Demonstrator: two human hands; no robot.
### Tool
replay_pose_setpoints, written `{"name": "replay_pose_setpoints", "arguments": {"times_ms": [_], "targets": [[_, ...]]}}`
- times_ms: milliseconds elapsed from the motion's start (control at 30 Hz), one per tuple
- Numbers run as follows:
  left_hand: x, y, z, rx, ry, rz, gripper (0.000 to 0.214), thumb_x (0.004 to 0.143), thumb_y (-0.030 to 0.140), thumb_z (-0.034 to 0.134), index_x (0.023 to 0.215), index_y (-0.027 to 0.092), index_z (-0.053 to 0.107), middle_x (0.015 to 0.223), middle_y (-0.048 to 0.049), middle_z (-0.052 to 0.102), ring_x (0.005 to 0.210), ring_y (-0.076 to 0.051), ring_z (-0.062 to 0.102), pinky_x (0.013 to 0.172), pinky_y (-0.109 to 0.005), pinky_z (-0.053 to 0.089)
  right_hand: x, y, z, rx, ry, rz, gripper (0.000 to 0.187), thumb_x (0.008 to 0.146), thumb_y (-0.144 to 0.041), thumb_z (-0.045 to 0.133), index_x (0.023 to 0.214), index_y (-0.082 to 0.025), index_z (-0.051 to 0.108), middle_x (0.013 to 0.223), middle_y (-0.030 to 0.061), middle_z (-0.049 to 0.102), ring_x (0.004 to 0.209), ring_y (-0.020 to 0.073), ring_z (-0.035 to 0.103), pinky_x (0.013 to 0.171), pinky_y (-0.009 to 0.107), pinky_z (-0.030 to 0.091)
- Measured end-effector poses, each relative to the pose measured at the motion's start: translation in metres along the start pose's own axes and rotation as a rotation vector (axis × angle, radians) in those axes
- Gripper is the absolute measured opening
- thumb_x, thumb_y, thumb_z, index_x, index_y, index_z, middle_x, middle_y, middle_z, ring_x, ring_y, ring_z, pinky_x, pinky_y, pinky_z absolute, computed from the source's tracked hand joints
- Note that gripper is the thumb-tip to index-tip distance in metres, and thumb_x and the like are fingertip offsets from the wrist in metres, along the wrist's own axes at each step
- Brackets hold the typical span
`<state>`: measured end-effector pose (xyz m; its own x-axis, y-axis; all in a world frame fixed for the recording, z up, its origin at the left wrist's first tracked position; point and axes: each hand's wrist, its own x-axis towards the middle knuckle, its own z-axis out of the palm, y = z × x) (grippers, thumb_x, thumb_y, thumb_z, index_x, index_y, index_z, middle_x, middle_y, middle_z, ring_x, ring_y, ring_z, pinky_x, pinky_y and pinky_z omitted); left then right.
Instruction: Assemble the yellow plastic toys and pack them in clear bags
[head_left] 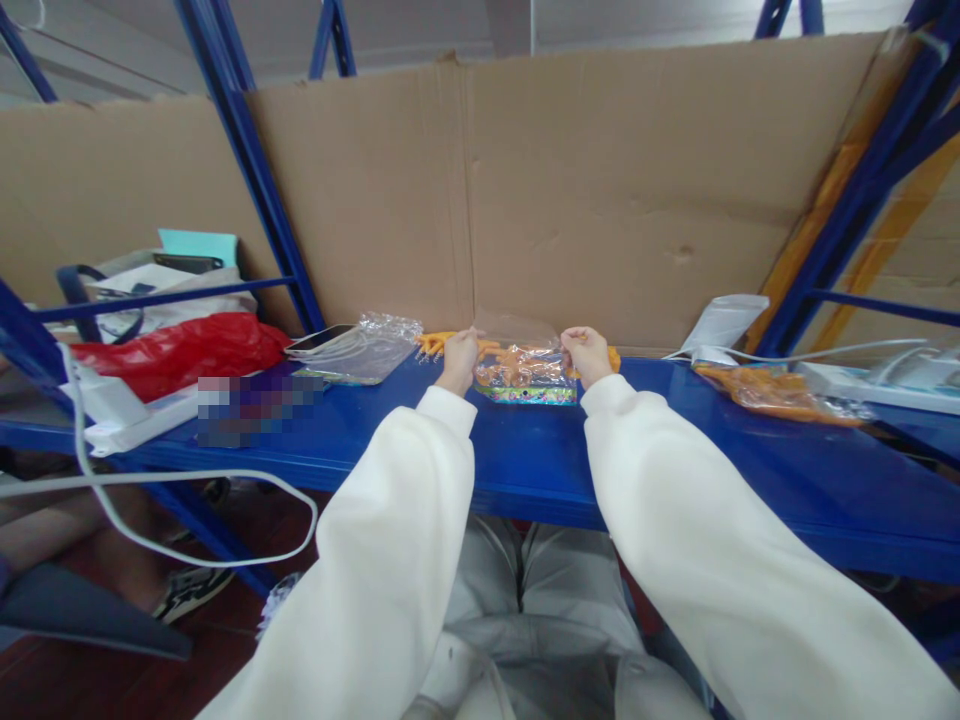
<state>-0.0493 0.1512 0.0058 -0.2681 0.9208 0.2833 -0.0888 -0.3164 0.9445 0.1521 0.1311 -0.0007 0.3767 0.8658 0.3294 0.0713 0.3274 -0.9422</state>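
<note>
A small clear plastic bag [523,368] with orange pieces inside and a colourful card at its bottom stands on the blue shelf [525,450]. My left hand [459,358] pinches its left top edge. My right hand [587,354] pinches its right top edge. Both arms wear white sleeves. More orange pieces [435,343] lie on the shelf just behind my left hand.
A stack of clear bags [360,350] and a phone [321,338] lie left of the bag. A red plastic bag [176,352], a white power strip [124,412] with cable sit further left. Another bag of orange pieces [780,390] lies right. Brown cardboard [600,200] backs the shelf.
</note>
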Motion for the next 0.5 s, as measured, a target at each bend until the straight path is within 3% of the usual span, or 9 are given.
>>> {"name": "replay_pose_setpoints", "arguments": {"times_ms": [133,267,367,500], "targets": [[-0.001,0.001,0.001,0.059,0.047,-0.043,0.029,0.098,0.027,0.049,0.082,0.013,0.070,0.038,0.0096,0.025,0.035,-0.009,0.024,0.041,-0.024,0.017,0.001,0.002,-0.001,-0.205,0.006,-0.106,0.019,0.085,-0.014,0.059,0.075,-0.026,0.049,0.060,-0.0047,0.059,0.060,0.0167,0.060,0.066,0.031,0.051],[0.004,-0.002,0.001,0.131,0.077,0.031,0.028,0.096,0.028,0.054,0.080,0.014,0.071,0.043,0.0065,0.038,0.043,-0.011,0.038,0.047,-0.024,0.030,-0.001,0.000,-0.007,-0.547,-0.025,-0.339,0.015,0.085,-0.012,0.057,0.079,-0.026,0.052,0.075,0.0019,0.068,0.081,0.0229,0.066,0.085,0.038,0.048],[0.011,-0.007,-0.001,0.178,0.087,0.088,0.025,0.092,0.029,0.060,0.074,0.015,0.070,0.049,0.0044,0.047,0.054,-0.014,0.050,0.058,-0.025,0.041,-0.003,-0.001,-0.009,-0.690,-0.049,-0.419,0.015,0.086,-0.012,0.053,0.084,-0.026,0.054,0.085,0.0058,0.072,0.088,0.0262,0.067,0.088,0.040,0.046],[0.019,-0.016,-0.001,0.188,0.096,0.125,0.028,0.090,0.036,0.061,0.074,0.015,0.071,0.059,-0.0005,0.060,0.065,-0.018,0.060,0.068,-0.028,0.048,-0.003,-0.001,-0.009,-0.668,-0.006,-0.408,0.015,0.088,-0.013,0.052,0.090,-0.027,0.056,0.087,0.0049,0.073,0.085,0.0253,0.066,0.085,0.039,0.046]]}}
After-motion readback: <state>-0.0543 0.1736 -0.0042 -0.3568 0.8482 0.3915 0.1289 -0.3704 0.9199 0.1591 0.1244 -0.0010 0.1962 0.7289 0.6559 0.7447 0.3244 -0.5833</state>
